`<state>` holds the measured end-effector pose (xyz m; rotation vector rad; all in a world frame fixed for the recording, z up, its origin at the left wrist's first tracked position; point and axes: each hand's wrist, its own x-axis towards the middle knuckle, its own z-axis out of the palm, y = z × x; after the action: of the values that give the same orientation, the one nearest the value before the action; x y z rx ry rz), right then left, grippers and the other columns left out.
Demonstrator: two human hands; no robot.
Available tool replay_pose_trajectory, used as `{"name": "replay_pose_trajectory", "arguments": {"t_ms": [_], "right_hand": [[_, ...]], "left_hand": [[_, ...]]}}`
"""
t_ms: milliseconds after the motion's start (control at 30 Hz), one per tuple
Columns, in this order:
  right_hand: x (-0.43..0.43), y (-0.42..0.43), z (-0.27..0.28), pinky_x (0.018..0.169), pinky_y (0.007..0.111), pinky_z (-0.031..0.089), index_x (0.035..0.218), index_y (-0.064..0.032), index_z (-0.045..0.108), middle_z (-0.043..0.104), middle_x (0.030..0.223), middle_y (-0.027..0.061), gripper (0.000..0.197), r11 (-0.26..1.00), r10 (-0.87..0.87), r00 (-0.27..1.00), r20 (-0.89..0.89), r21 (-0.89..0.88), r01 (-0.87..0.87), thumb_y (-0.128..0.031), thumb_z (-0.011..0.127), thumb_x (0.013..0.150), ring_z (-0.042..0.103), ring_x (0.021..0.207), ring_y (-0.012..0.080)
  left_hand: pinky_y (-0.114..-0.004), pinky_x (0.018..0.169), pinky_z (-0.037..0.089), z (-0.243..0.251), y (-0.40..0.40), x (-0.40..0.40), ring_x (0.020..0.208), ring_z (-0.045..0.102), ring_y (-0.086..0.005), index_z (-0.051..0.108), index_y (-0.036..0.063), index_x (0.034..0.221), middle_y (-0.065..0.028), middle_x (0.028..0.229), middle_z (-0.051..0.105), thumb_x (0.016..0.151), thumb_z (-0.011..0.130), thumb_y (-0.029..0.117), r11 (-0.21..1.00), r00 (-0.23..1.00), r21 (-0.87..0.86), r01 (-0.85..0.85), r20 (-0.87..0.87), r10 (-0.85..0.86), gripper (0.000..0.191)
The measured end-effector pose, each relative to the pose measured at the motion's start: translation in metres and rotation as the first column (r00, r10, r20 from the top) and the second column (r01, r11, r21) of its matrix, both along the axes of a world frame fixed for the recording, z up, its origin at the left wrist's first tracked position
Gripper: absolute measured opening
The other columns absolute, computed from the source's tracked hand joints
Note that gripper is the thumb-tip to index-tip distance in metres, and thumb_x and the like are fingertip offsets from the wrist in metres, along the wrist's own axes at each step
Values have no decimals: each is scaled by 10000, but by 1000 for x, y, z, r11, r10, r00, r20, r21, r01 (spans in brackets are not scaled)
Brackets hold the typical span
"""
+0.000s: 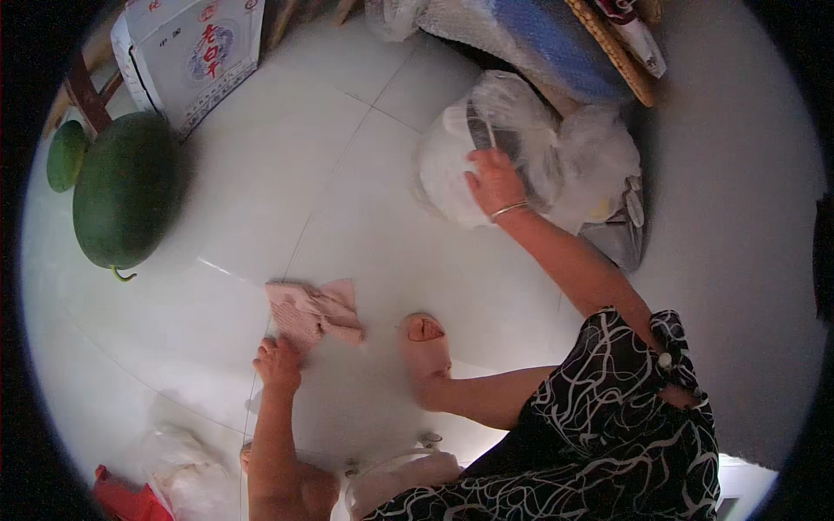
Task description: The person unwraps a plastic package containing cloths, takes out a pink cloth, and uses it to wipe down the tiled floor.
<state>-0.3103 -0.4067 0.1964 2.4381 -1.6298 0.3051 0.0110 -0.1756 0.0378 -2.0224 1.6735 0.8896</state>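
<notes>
A folded pink cloth (311, 311) lies crumpled on the pale tiled floor (280, 163). My left hand (279, 363) is low at its near corner, fingers curled against the fabric. On the right, my right hand (496, 185), with a bracelet at the wrist, reaches over a white plastic bag (449, 176). A dark strip-like thing (481, 127) shows just beyond its fingers, partly under clear plastic. Blur hides whether those fingers grip the strip or the bag.
A large watermelon (127, 189) and a smaller green melon (66, 156) rest at the left, by a printed carton (195, 65). More plastic bags (596, 163) crowd the right. A white bag (182, 465) and a red one (130, 498) lie lower left. My sandalled foot (427, 345) is near the cloth.
</notes>
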Motion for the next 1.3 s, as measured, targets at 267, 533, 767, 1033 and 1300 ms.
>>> {"name": "replay_pose_trajectory", "arguments": {"t_ms": [267,533,767,1033,1300], "right_hand": [[-95,27,58,810,396,393,1073,-56,458,475,1105,144,460,706,-691,701,-173,-367,605,-356,533,732,458,1001,304],[-223,68,28,734,372,421,969,-80,535,522,1023,64,329,102,-994,102,-22,20,995,-309,571,736,498,918,217],[-279,120,70,667,341,447,913,-80,562,562,916,77,293,-23,-1000,-22,-16,38,999,-319,561,744,538,802,203],[-234,146,46,590,306,477,850,-81,593,606,793,92,271,-113,-903,257,-343,768,630,-331,550,752,584,669,187],[-98,29,24,628,275,432,789,-27,562,589,739,60,351,897,-396,775,492,387,212,-375,563,741,548,685,171]], "left_hand": [[-409,770,377,-3,12,11,983,410,-256,439,73,967,-102,1036,397,692,597,149,988,994,-117,-103,-34,99,327],[-418,765,380,-6,15,3,979,407,-266,436,65,945,-97,1013,393,662,629,161,986,994,-146,-84,-87,72,356],[-403,778,384,-1,15,14,989,399,-259,430,64,961,-96,1033,377,638,662,169,986,994,-133,-99,-52,92,412],[-414,777,386,-10,13,9,994,394,-275,436,62,969,-106,1047,372,608,694,160,982,987,-142,-122,-120,105,455],[-437,743,402,-16,12,12,959,423,-294,463,63,930,-122,1019,393,616,658,160,977,986,-167,-132,-122,112,382]]}}
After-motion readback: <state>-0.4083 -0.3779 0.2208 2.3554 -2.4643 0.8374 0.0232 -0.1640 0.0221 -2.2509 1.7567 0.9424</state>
